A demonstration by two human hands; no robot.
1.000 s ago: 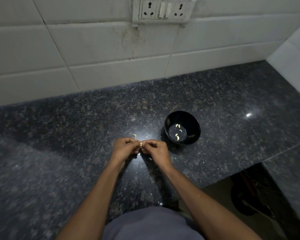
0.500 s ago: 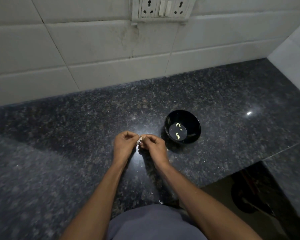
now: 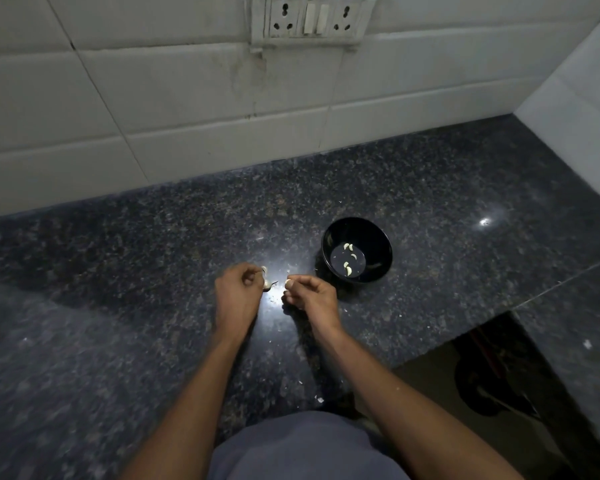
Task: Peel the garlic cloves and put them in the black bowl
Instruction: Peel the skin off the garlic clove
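Black granite counter under both hands. My left hand pinches what looks like garlic skin, partly hidden by curled fingers. My right hand, apart from it, pinches a pale garlic clove. Right of that, the black bowl holds several peeled cloves.

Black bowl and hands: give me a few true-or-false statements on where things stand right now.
1. The black bowl already holds several peeled cloves. True.
2. The bowl sits to the left of both hands. False: it is to the right, beyond the right hand.
3. The right hand pinches a pale clove at its fingertips. True.
4. The hands are pressed together. False: a gap separates the left hand from the right.
5. The bowl lies tipped over. False: it stands upright on the counter.
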